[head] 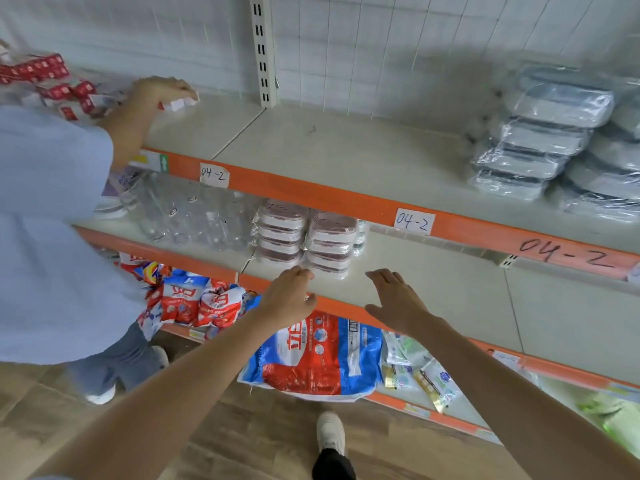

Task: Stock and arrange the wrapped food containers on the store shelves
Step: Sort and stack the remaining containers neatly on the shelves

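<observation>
Two stacks of wrapped pink-lidded food containers (304,239) stand on the middle shelf (450,289), near its front edge. My left hand (289,297) hovers just in front of the left stack, fingers relaxed, holding nothing. To the right of the stacks my right hand (398,301) is spread flat over the shelf edge, empty as well. More wrapped containers with grey lids (540,133) are piled in leaning stacks at the right end of the upper shelf (346,150).
Another person in a light blue shirt (52,220) stands at the left, with a hand (159,91) on small red-and-white boxes on the upper shelf. Clear plastic bottles (194,216) lie left of the pink stacks. Detergent bags (318,355) fill the lower shelf.
</observation>
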Action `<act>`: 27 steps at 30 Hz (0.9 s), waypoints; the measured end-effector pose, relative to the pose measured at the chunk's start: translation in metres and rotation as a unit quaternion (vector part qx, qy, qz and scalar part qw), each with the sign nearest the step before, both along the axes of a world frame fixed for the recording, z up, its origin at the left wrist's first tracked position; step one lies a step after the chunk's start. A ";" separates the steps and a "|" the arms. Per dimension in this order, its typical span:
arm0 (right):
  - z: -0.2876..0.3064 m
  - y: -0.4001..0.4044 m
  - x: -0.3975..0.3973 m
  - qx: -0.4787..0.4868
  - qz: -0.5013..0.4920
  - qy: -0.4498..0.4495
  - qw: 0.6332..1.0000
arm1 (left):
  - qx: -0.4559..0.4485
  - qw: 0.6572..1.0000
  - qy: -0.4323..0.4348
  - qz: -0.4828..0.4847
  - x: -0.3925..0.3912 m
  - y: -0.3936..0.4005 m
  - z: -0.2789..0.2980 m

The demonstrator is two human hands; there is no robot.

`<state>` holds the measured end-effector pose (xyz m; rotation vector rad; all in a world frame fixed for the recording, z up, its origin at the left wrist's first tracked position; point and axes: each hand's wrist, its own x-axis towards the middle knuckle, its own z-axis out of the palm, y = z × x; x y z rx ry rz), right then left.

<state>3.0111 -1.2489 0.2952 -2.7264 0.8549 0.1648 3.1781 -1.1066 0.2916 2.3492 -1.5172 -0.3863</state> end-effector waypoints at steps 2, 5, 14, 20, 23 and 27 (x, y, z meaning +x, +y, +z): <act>-0.012 -0.014 0.017 -0.007 0.003 -0.017 1.000 | 0.011 1.000 -0.013 0.001 0.010 -0.007 -0.015; -0.035 -0.045 0.049 -0.028 0.001 -0.041 0.999 | 0.006 0.999 -0.031 0.020 0.035 -0.026 -0.040; -0.114 -0.134 0.152 -0.160 0.018 -0.131 0.978 | -0.126 0.989 -0.035 0.065 0.089 -0.091 -0.136; -0.130 -0.148 0.146 -0.183 0.050 -0.241 0.952 | -0.148 0.981 -0.120 0.030 0.106 -0.114 -0.148; -0.138 -0.149 0.108 -0.200 0.055 -0.325 0.923 | -0.137 0.976 -0.169 -0.009 0.104 -0.132 -0.150; -0.163 -0.150 0.046 -0.191 -0.017 -0.363 0.912 | -0.054 0.967 -0.244 -0.053 0.101 -0.172 -0.155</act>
